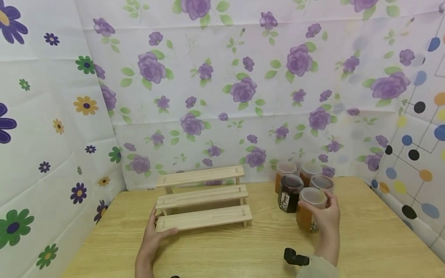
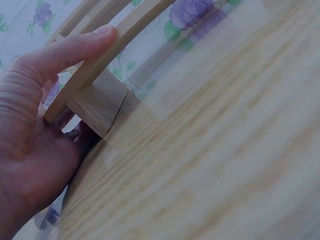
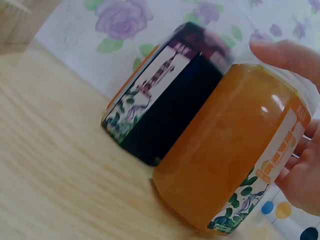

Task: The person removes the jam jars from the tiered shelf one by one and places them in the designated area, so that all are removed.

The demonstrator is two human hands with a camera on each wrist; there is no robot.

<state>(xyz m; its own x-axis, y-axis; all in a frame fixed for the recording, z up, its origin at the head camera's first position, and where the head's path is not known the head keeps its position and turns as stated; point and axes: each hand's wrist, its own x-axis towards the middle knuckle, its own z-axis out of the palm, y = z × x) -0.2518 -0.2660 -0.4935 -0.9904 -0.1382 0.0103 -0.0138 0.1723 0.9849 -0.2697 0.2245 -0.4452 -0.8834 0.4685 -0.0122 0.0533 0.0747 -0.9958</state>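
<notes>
A three-step wooden display rack (image 1: 205, 217) stands on the table. My left hand (image 1: 153, 233) grips the left end of its lowest board, thumb along the front edge and fingers round the end; in the left wrist view the thumb lies across the board (image 2: 95, 75) beside its short leg (image 2: 102, 102). At the right, my right hand (image 1: 328, 216) holds a jar of orange preserve (image 1: 306, 216) near its clear lid (image 1: 313, 195). The right wrist view shows this orange jar (image 3: 225, 150) with a leafy label, next to a dark jar (image 3: 165, 95).
Behind the held jar, the dark jar (image 1: 290, 193) stands in a group with an orange jar (image 1: 286, 173), a reddish-brown jar (image 1: 309, 172) and another clear-lidded jar (image 1: 321, 183). Flowered cloth (image 1: 226, 96) hangs behind the table (image 1: 222, 251) and along its sides.
</notes>
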